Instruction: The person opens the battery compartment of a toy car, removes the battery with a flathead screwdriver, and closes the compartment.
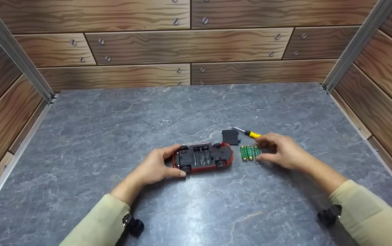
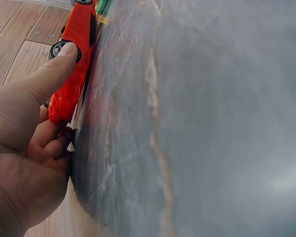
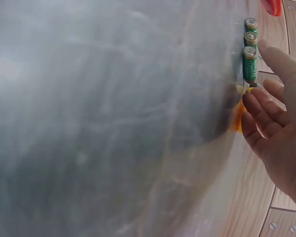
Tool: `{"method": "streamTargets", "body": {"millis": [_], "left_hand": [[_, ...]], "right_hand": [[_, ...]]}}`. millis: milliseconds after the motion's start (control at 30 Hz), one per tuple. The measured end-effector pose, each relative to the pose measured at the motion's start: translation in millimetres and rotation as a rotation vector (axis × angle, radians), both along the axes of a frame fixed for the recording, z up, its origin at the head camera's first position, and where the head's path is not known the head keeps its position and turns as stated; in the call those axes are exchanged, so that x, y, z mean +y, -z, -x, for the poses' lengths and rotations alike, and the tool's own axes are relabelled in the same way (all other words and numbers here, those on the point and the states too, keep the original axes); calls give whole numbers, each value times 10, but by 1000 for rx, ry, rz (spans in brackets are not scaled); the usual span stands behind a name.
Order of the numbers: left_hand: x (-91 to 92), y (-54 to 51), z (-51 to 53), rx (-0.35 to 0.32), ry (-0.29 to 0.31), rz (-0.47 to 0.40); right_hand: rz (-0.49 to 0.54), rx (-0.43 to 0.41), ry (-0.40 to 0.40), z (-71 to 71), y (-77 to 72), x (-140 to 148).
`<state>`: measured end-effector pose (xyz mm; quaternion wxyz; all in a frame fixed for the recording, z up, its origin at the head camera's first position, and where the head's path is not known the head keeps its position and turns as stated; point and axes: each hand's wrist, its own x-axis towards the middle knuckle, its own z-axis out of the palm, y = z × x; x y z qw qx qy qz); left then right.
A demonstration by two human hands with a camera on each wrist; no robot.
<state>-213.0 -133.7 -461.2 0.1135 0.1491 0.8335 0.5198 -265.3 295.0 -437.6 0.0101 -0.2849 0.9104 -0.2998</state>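
Observation:
A red toy car (image 1: pixel 204 158) lies upside down, its black underside and open battery compartment facing up. My left hand (image 1: pixel 156 165) grips its left end, the thumb against a wheel (image 2: pixel 64 51) on the near side and fingers on the far side. To the car's right, three green batteries (image 1: pixel 249 153) lie side by side on the table. Around the rightmost battery (image 3: pixel 249 64), my right hand (image 1: pixel 283 150) is spread, thumb near its lower end and fingers beyond its top; whether they touch it is unclear. Nothing is gripped there.
A black battery cover (image 1: pixel 230 137) lies behind the car's right end. Beside it is a screwdriver (image 1: pixel 253 134) with a yellow and black handle, partly behind my right fingers. The grey marbled table (image 1: pixel 196 112) ends at wood-patterned walls (image 1: pixel 141 48).

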Motion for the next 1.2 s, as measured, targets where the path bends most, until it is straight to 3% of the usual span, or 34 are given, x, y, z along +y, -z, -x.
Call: {"method": "streamTargets", "body": {"millis": [367, 667, 900, 1200], "left_hand": [[-16, 3, -2, -4, -12, 5], [-16, 7, 9, 18, 9, 4], [-16, 18, 15, 11, 17, -1], [-23, 17, 19, 3, 22, -21]], "right_hand": [[-36, 13, 42, 165, -104, -319], [-53, -12, 47, 346, -34, -543], [-11, 15, 21, 450, 22, -598], [-45, -69, 37, 522, 22, -650]]}}
